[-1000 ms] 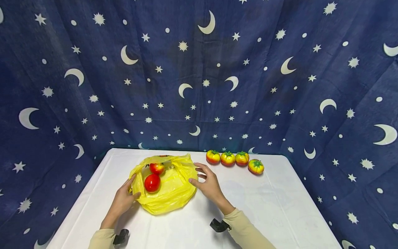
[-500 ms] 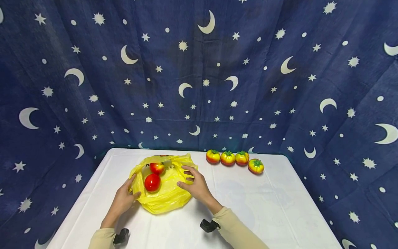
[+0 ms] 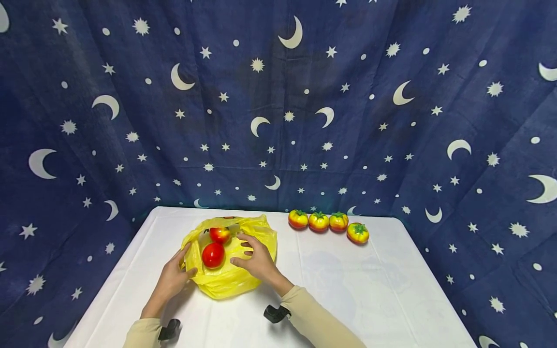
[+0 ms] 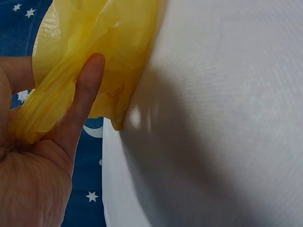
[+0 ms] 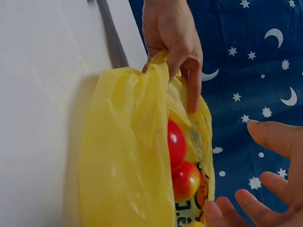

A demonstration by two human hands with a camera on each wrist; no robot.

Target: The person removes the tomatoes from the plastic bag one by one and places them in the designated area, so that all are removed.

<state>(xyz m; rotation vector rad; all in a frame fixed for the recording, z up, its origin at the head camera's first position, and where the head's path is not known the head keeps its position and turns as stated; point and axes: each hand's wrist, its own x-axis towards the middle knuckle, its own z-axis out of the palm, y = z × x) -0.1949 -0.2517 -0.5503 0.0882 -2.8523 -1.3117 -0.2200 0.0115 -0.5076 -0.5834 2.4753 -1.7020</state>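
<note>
A yellow plastic bag [image 3: 235, 285] lies on the table with its mouth spread wide. Inside it sit a shiny red round toy fruit [image 3: 213, 255] and, behind that one, a red-and-yellow toy fruit [image 3: 220, 235]. At the bag's left side my left hand [image 3: 173, 276] grips the rim; the gathered plastic [image 4: 47, 106] runs between thumb and fingers in the left wrist view. My right hand [image 3: 257, 258] hovers over the right part of the bag's mouth, fingers spread and slightly bent, holding nothing. In the right wrist view its fingers point toward the bag opening from the right.
Several red-and-yellow toy fruits with green leafy tops [image 3: 319, 222] stand in a row along the back edge of the white table [image 3: 365, 295], right of the bag. A dark blue curtain [image 3: 278, 121] with moons and stars hangs behind and around the sides.
My right hand has moved left, from beside the bag's right rim to over its mouth. My left hand, the bag and the fruits have stayed in place.
</note>
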